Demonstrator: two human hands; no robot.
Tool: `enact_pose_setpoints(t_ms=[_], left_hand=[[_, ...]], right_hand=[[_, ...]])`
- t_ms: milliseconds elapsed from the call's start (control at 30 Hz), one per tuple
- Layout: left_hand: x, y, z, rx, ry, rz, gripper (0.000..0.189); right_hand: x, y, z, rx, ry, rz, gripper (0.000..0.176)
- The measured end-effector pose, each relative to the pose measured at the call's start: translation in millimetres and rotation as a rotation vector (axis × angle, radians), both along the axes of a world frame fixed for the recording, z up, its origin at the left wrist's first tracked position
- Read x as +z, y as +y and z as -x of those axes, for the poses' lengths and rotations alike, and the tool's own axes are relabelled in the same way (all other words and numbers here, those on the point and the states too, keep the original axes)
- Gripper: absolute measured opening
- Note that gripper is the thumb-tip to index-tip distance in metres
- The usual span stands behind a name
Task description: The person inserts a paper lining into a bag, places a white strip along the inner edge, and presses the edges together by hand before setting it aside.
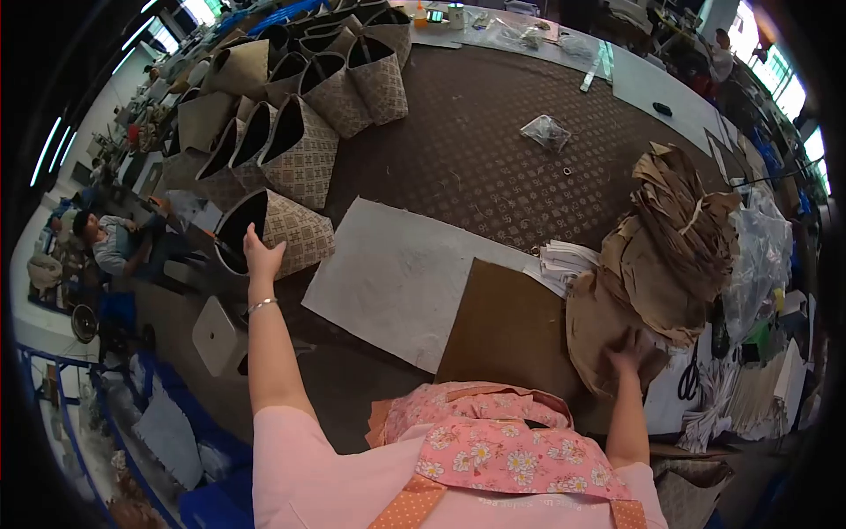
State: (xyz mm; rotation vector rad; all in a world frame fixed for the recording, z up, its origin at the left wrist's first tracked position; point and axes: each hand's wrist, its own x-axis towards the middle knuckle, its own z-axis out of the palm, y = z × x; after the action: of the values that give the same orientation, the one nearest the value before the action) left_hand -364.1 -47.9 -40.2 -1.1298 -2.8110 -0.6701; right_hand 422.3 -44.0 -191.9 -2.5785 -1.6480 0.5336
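Large workshop. Long worktable under dark brown patterned cloth [476,150], bare white tabletop [656,88] at its far end. Bright daylight windows [780,75] at the right; white tube lights [48,150] left. Blue metal racks [79,423] below.

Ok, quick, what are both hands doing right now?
Left hand: open, touching the patterned bag.
Right hand: open, flat on the brown paper pile.

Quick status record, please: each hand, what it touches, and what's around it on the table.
left hand: open, at the mouth of the near bag
right hand: flat on the paper pile
bags: patterned, in rows, upper left
table: brown patterned cover
grey sheet: flat, centre
brown board: overlaps the sheet's right edge
person: seated beyond the table, far left
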Motion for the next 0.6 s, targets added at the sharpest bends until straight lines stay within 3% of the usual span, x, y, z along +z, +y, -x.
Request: enact_pose_setpoints(t_ms=[67, 100, 133, 200, 233, 367, 433, 500, 567, 600], left_hand=[[-3, 16, 9, 0.034, -0.185, 0.021, 0.073], [-14, 22, 8, 0.014, 0.055, -0.024, 0.05], [-3, 26, -6, 0.024, 0.053, -0.021, 0.05], [21, 37, -39, -0.147, -0.12, 0.113, 0.034], [21, 40, -56, -0.239, -0.08, 0.039, 0.025], [63, 28, -170, -0.581, -0.404, 0.004, 0.024], [74, 15, -231, -0.708, -0.662, 0.11, 0.025], [59, 3, -277, -1.02, -0.654, 0.066, 0.027], [61, -8, -325, -1.202, -0.667, 0.12, 0.029], [53, -14, -347, -1.286, -0.664, 0.071, 0.029]], right_hand=[[-7, -4, 2, 0.016, -0.017, 0.121, 0.111], [-13, -9, -2, 0.052, -0.015, 0.101, 0.112], [-15, -13, -6, 0.083, -0.015, 0.081, 0.113], [-15, -22, -12, 0.096, 0.004, 0.093, 0.113], [-9, -25, -8, 0.1, 0.028, 0.103, 0.114], [15, -30, 8, 0.177, -0.068, 0.08, 0.114], [46, -17, 23, 0.008, 0.022, 0.196, 0.113], [37, -3, 13, -0.043, 0.029, 0.172, 0.113], [31, 5, 9, -0.1, 0.033, 0.148, 0.113], [31, 4, 13, -0.038, -0.083, 0.153, 0.112]])
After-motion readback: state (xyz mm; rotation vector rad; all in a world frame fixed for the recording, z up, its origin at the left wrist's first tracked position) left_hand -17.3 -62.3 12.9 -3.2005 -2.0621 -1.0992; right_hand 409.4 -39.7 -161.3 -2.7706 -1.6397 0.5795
